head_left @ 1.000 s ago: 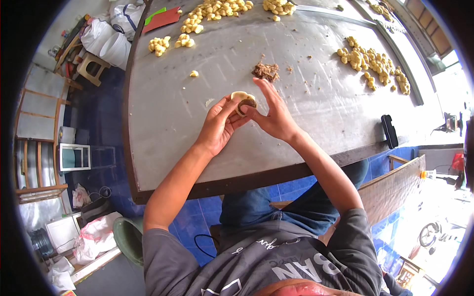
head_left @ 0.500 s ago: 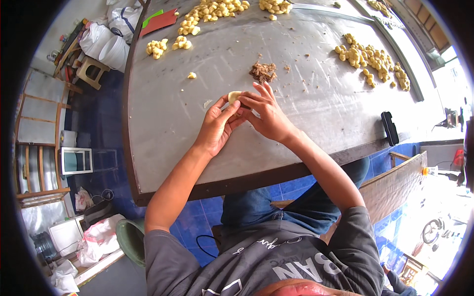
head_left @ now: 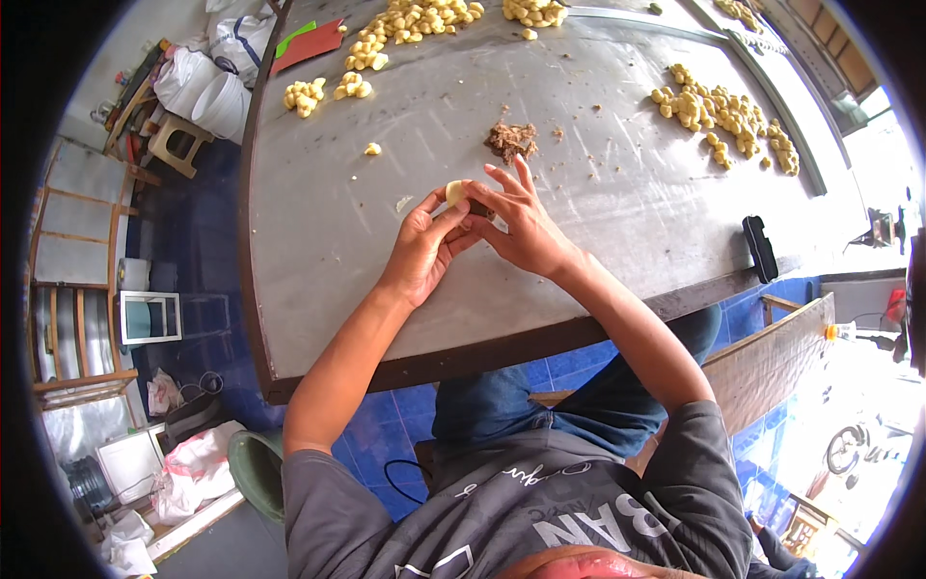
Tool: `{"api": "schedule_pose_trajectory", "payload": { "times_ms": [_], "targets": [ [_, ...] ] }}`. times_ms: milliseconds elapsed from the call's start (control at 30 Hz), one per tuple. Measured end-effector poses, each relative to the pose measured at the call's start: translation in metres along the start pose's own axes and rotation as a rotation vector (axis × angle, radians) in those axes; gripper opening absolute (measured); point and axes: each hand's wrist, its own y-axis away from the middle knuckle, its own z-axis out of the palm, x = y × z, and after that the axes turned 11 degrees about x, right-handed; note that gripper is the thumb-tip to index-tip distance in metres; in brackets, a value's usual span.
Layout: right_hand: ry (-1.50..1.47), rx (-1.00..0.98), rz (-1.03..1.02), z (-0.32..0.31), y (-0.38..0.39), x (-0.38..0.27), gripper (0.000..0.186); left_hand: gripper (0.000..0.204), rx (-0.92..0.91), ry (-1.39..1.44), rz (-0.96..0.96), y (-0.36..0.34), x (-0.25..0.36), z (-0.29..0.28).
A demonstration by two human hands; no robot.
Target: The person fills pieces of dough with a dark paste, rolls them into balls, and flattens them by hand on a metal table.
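Note:
My left hand [head_left: 420, 248] grips a pale dough piece [head_left: 455, 191] with dark brown filling [head_left: 476, 208], much of it hidden by fingers. My right hand [head_left: 521, 228] is on the same piece, thumb and index finger pressing it, other fingers raised. Just beyond them on the grey metal table [head_left: 318, 241] lies a crumbly brown heap [head_left: 511, 140], with crumbs around it. A small lone dough lump [head_left: 372, 149] sits to the left.
Piles of yellow dough pieces [head_left: 405, 21] lie at the back, more [head_left: 723, 121] at right, near a black case [head_left: 759, 249] on the edge. Red and green sheets [head_left: 304, 48] lie back left. A plastic stool [head_left: 176, 145] and wooden bench [head_left: 772, 367] flank the table.
My right fingers have folded over the dough piece, covering much of the brown filling that showed a second ago. The view has shifted slightly.

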Motion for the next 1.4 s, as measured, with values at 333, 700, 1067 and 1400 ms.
{"api": "schedule_pose_trajectory", "payload": {
  "times_ms": [333, 700, 1067, 1400],
  "targets": [
    [-0.750, -0.252, 0.709, -0.048, -0.032, 0.008, 0.058, 0.034, -0.143, -0.220, 0.101, 0.010, 0.007, 0.009],
    [-0.436, -0.397, 0.566, -0.048, -0.036, 0.012, 0.019, 0.032, -0.218, -0.474, 0.252, 0.010, 0.007, 0.009],
    [-0.143, -0.090, 0.007, -0.037, -0.004, -0.024, 0.018, 0.037, -0.080, -0.342, 0.155, 0.008, 0.010, 0.009],
    [0.311, -0.175, -0.117, -0.019, 0.020, -0.023, 0.062, 0.039, -0.068, -0.077, 0.001, 0.004, 0.012, -0.001]
  ]
}}
